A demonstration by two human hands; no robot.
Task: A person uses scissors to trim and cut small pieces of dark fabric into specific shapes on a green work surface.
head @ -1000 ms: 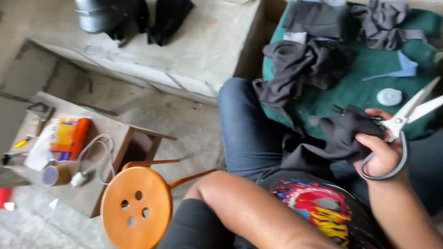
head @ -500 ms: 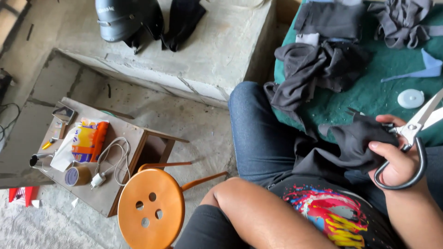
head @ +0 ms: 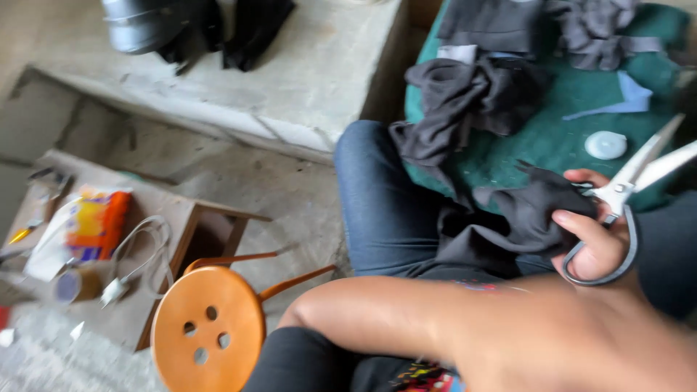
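Change since the earlier frames: the view is shifting left and tilting, so the orange stool and low wooden stand are sitting larger at lower left; the scissor hand is staying at the right edge, blades now reaching out past the frame

Nearest: a bare forearm is crossing the bottom of the view, blurred; which arm it belongs to is not clear, and the left hand itself is not showing

Right hand: fingers are passing through the grey loop handle of the large scissors and closing around it, while pinching the edge of a dark fabric piece against the handle. The blades are standing slightly parted

Key relation: the dark fabric piece is lying to the left of the fingers, draping down over the jeans-clad thigh; the scissors' long axis is running from the hand up and to the right, away from the cloth. The right hand is the only hand near it

Beyond: a green table is carrying a crumpled dark cloth heap, a white round disc, a pale blue scrap and more grey pieces

Farthest: a concrete ledge is bearing a dark helmet
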